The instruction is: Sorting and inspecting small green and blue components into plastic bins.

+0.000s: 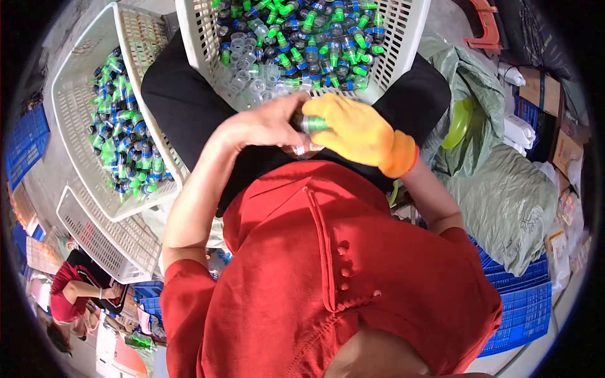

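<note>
Over the lap (247,167), the bare left hand (272,123) and gloved right hand (354,130) are holding a small green-topped bottle (313,123), each grip curled around it; this two-handed handling step is probably next needing steadiness.

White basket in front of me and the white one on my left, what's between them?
In the head view, your black-trousered left leg lies between the front basket and the left basket.
</note>
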`<action>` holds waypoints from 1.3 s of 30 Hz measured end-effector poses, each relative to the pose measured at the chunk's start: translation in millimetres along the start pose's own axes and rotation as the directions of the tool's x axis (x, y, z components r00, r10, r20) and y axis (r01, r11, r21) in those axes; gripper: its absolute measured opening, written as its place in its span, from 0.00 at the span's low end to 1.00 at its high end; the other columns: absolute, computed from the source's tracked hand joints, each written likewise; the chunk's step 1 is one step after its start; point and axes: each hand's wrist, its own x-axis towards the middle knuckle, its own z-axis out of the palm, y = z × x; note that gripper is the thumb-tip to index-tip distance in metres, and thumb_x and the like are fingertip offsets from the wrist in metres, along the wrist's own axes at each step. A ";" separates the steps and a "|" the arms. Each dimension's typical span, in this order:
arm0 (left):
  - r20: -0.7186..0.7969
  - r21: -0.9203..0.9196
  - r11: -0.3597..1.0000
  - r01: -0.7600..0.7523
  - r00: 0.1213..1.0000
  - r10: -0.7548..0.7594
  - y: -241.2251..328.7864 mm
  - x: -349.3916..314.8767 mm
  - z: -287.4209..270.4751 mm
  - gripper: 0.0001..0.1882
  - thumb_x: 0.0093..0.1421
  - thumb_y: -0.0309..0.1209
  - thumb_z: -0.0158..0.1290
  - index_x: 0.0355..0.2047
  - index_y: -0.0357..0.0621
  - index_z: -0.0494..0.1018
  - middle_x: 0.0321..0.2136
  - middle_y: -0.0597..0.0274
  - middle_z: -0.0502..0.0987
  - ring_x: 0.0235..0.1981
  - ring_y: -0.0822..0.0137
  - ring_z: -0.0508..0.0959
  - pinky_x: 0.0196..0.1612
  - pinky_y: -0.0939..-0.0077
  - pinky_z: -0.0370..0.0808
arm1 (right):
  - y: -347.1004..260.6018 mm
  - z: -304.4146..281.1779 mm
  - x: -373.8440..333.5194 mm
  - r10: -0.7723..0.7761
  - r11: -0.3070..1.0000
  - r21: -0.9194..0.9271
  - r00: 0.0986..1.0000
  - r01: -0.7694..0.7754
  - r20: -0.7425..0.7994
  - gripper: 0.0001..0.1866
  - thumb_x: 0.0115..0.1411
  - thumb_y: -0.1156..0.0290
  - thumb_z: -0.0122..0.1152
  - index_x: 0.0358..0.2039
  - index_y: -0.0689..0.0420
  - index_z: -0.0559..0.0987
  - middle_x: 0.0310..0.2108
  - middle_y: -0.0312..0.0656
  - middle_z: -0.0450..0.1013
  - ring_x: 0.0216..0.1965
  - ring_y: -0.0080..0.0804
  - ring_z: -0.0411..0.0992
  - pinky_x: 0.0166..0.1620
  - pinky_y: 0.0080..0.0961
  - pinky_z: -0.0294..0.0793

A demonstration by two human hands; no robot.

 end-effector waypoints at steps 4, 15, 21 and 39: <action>-0.126 0.749 0.656 0.090 0.992 0.007 5.5 10.4 27.1 0.14 0.55 0.23 0.54 0.41 0.39 0.66 0.24 0.48 0.76 0.26 0.62 0.79 0.30 0.69 0.76 | 1.4 16.1 -6.4 -0.272 0.944 -0.227 0.955 0.241 -0.118 0.19 0.57 0.70 0.59 0.48 0.57 0.68 0.34 0.39 0.71 0.27 0.33 0.69 0.32 0.26 0.70; -0.352 0.886 0.410 0.218 0.892 0.285 -0.5 67.1 8.0 0.13 0.51 0.26 0.53 0.37 0.40 0.65 0.21 0.52 0.77 0.20 0.51 0.78 0.23 0.57 0.72 | 41.5 5.8 23.6 0.280 0.948 0.199 0.949 -0.250 -0.143 0.12 0.60 0.66 0.56 0.42 0.56 0.70 0.29 0.36 0.67 0.26 0.28 0.65 0.31 0.23 0.67; -0.274 0.863 0.494 0.103 0.918 0.287 -1.7 69.9 0.6 0.13 0.49 0.28 0.53 0.35 0.42 0.65 0.18 0.54 0.75 0.19 0.51 0.77 0.21 0.57 0.72 | 48.2 6.4 29.4 0.108 0.987 0.132 0.984 -0.090 -0.141 0.11 0.61 0.67 0.54 0.42 0.58 0.70 0.31 0.37 0.68 0.27 0.26 0.64 0.33 0.20 0.66; -0.686 0.704 0.674 0.223 0.457 0.566 -85.0 199.2 -59.7 0.21 0.45 0.28 0.59 0.42 0.42 0.70 0.28 0.53 0.70 0.30 0.48 0.73 0.38 0.57 0.73 | 238.6 -52.4 201.1 -0.130 0.767 -0.641 0.973 -0.024 -0.191 0.14 0.51 0.65 0.57 0.38 0.54 0.76 0.31 0.45 0.71 0.27 0.48 0.69 0.35 0.37 0.70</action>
